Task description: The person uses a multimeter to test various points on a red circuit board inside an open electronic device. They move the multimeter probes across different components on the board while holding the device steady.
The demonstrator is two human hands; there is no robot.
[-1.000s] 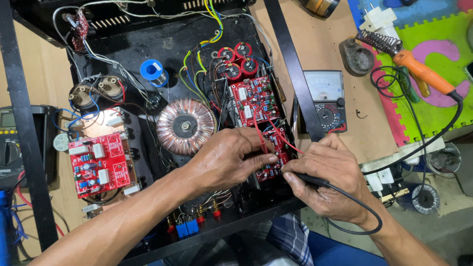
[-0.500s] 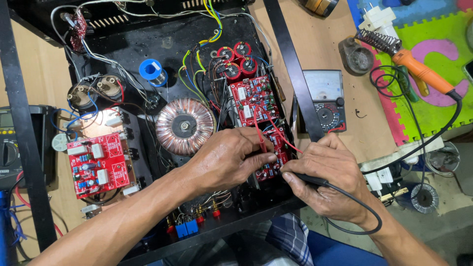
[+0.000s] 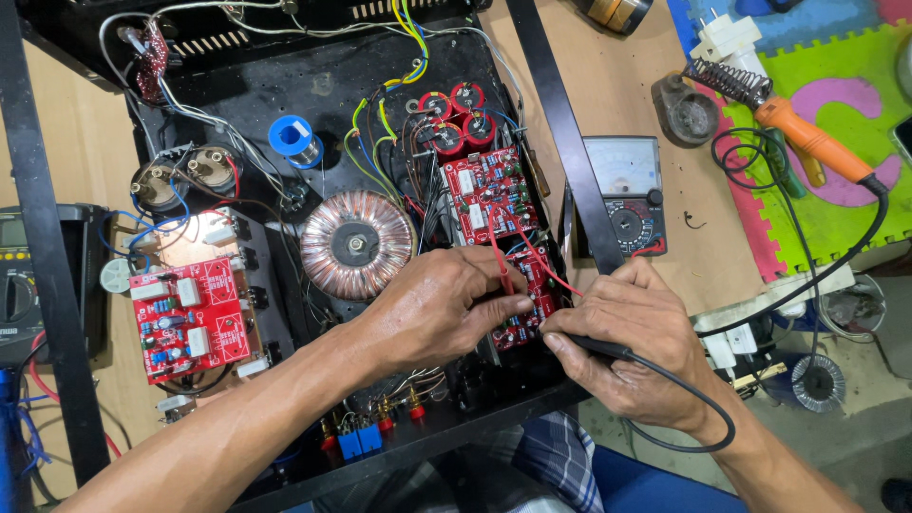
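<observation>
Two bare hands meet over the near right part of an open black metal chassis. Right hand: fingers curled tight, pinching a slim black probe with a glossy black lead looping back past the wrist; its tip is hidden at the board's edge. Left hand: palm down, fingers bent, thumb and forefinger closed on a thin red probe. Both work on a red rectangular circuit board, densely studded with small parts, lying along the chassis's right side. Beyond the left wrist, a ring-shaped copper-wound transformer sits mid-chassis. A second red board lies at the left edge. Four red-topped cylindrical capacitors cluster past the first board. On the worktop right of the chassis rests a grey analogue meter; farther right, an orange-handled soldering iron.
</observation>
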